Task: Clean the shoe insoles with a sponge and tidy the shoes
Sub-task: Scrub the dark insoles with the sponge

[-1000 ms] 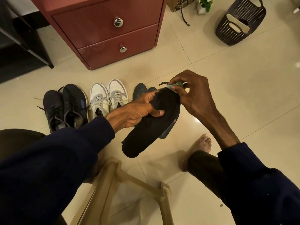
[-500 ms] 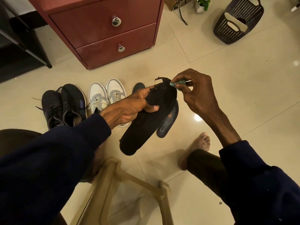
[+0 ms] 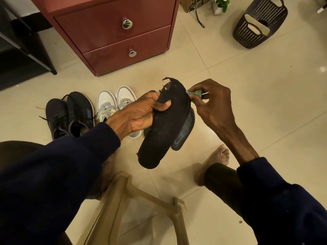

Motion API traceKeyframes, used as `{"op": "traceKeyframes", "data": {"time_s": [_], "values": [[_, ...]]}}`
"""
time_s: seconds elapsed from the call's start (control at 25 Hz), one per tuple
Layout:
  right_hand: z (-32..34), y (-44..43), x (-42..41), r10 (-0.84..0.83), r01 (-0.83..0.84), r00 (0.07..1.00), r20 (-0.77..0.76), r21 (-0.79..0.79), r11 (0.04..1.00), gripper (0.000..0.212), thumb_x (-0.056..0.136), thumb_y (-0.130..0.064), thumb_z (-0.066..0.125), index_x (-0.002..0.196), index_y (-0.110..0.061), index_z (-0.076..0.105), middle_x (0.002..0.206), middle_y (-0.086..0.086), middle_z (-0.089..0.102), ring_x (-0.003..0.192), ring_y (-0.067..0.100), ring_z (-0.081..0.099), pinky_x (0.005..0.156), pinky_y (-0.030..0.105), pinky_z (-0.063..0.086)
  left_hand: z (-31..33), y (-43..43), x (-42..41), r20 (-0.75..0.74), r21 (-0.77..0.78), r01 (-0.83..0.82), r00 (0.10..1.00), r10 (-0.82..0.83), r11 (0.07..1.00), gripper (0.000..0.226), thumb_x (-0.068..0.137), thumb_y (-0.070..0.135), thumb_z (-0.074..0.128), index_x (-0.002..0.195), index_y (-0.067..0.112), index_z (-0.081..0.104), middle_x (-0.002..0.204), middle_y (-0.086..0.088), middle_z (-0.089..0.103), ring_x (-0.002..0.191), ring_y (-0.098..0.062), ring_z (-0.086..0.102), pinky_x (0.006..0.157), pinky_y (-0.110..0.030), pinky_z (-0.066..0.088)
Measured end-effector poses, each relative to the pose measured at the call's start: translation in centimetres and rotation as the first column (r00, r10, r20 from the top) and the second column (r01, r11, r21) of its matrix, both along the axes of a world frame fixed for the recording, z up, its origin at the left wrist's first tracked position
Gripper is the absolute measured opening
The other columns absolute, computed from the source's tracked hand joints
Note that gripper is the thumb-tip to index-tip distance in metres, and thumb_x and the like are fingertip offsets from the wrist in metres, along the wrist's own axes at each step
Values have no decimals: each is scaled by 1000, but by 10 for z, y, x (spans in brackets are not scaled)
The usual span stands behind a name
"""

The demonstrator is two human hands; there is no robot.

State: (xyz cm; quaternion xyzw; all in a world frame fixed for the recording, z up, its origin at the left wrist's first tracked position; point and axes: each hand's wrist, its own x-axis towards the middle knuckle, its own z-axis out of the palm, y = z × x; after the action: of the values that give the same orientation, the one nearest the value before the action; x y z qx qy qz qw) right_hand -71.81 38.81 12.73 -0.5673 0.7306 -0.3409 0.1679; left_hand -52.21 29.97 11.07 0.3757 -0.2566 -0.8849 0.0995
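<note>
Left hand (image 3: 139, 114) curled, gripping — right hand (image 3: 212, 103) pinching, both raised.

Home interior (which room, can't tell). Evidence: glossy cream tiled floor (image 3: 247, 103), maroon two-drawer cabinet (image 3: 113, 32) with metal knobs, black sneakers (image 3: 70, 114) and white sneakers (image 3: 115, 103) paired on the tiles near it, dark perforated plastic basket (image 3: 254, 32), small potted plant (image 3: 221, 4) at the far edge, plastic stool (image 3: 123, 200), bare foot (image 3: 217, 160) on the floor.
</note>
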Motion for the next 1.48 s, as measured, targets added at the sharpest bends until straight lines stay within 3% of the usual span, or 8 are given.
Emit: {"op": "traceKeyframes", "data": {"time_s": [0.24, 0.4, 0.56, 0.8, 1.0, 1.16, 1.32, 1.48], "values": [[5, -2, 18, 258, -258, 966, -16, 30, 966, 9, 88, -9, 77, 97, -11, 78, 98, 2, 72, 90, 9, 64, 76, 19, 55, -4, -6, 3, 65, -37, 12, 998, -10, 999, 38, 97, -10, 52, 135, -13, 52, 118, -25, 63, 103, -33, 66, 93, -39, 59], [7, -12, 6, 85, -85, 996, 25, 26, 996, 11, 89, -7, 72, 93, -16, 78, 94, -4, 72, 91, 8, 64, 77, 28, 55, -1, 2, 5, 66, -8, 201, 978, -200, 980, 29, 91, -10, 58, 118, -3, 63, 106, -19, 73, 95, -27, 74, 82, -36, 63], [4, -13, 5, 49, -57, 996, 81, 101, 993, 9, 90, -8, 72, 94, -14, 77, 95, -3, 72, 91, 7, 65, 77, 28, 55, -4, -1, 7, 43, -7, 232, 972, -231, 973, 45, 90, -7, 64, 134, -9, 55, 126, -29, 64, 116, -39, 67, 101, -49, 55], [4, -1, 11, 77, -87, 990, 121, 82, 993, 7, 91, -12, 74, 98, -13, 77, 100, 2, 73, 92, 11, 67, 79, 26, 57, -3, -10, 4, 79, -34, -5, 997, 7, 999, 28, 97, -11, 52, 122, -4, 62, 110, -21, 68, 97, -29, 71, 93, -39, 58], [-6, 11, 40, 304, -300, 947, -108, 50, 953, 19, 81, 1, 79, 99, -4, 75, 100, 15, 71, 91, 30, 67, 83, 44, 58, -7, -15, 2, 128, 9, -144, 982, 142, 990, 25, 99, -6, 52, 122, -4, 61, 109, -21, 68, 97, -31, 69, 91, -43, 58], [-4, 13, 49, 472, -454, 879, -65, 185, 871, 22, 79, -4, 83, 99, -3, 76, 100, 15, 71, 92, 29, 67, 84, 41, 57, -6, -15, -1, 158, 92, -241, 961, 225, 966, 16, 100, -1, 54, 112, -3, 64, 110, -20, 68, 98, -29, 68, 86, -39, 60], [-8, 11, 39, 291, -283, 946, -144, 74, 956, 13, 85, -2, 76, 97, -6, 76, 99, 12, 70, 90, 28, 66, 79, 37, 54, 2, -8, -1, -40, 279, -103, 992, 119, 955, 27, 102, 9, 52, 126, 1, 62, 125, -16, 65, 118, -28, 62, 104, -42, 52], [-16, 7, 32, 57, -52, 993, -107, 44, 998, 11, 89, -5, 72, 100, -6, 75, 101, 14, 70, 91, 30, 66, 82, 38, 56, -2, -4, 2, -210, 273, 94, 977, -36, 957, 39, 106, 23, 50, 143, 10, 53, 138, -8, 58, 131, -24, 54, 123, -41, 30]]}}
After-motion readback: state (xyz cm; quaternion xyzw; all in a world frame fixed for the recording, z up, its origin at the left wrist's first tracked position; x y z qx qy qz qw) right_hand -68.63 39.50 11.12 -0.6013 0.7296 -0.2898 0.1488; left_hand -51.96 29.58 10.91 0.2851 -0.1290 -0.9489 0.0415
